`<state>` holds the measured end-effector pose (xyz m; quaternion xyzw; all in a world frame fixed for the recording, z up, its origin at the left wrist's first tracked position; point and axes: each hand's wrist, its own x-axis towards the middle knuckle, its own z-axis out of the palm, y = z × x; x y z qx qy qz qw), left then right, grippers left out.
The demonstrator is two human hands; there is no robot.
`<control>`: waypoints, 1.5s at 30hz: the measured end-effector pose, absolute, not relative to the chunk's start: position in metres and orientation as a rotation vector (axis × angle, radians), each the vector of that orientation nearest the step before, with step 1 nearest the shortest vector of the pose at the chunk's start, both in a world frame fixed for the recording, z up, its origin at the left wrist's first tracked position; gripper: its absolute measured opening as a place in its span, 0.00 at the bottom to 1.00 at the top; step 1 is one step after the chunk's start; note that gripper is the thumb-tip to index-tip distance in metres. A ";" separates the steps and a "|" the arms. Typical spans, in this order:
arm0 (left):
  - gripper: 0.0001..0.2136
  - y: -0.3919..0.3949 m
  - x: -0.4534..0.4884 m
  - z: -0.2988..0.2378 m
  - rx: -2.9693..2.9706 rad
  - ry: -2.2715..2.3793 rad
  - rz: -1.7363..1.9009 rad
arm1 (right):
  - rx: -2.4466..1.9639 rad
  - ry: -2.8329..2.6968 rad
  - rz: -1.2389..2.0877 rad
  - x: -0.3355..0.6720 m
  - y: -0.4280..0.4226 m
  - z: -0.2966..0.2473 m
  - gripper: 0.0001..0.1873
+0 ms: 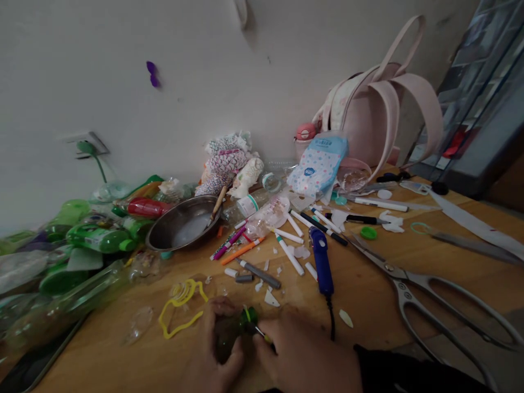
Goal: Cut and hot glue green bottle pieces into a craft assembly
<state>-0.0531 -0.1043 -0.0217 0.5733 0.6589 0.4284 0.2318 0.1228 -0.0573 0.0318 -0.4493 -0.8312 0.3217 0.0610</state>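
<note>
My left hand curls around a dark, see-through green bottle piece low in the middle of the view. A green cap is at its upper right end. My right hand pinches a slim tool with a thin metal shaft, which has a dark and yellow part by the fingers. Its tip points at the cap and seems to touch it; the exact contact is too small to tell. Beside my left hand lies a yellow wavy-edged outline. A blue corded hand tool rests beyond my right hand.
Large scissors lie open at the right. Markers and white scraps are strewn mid-table. A metal bowl holding a brush stands behind, with plastic bottles heaped at the left. A pink backpack stands against the wall.
</note>
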 end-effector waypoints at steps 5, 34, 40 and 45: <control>0.08 -0.105 -0.054 -0.026 1.613 1.861 1.162 | -1.382 -2.475 0.961 0.121 -0.058 0.027 0.17; 0.07 -0.103 -0.053 -0.024 1.715 1.991 1.074 | -1.683 -2.478 1.051 0.115 -0.064 0.053 0.15; 0.09 -0.107 -0.048 -0.026 1.711 2.064 0.993 | -1.521 -2.577 1.051 0.115 -0.063 0.049 0.17; 0.11 -0.111 -0.036 -0.028 1.603 2.172 1.153 | -1.508 -2.616 1.015 0.113 -0.061 0.046 0.17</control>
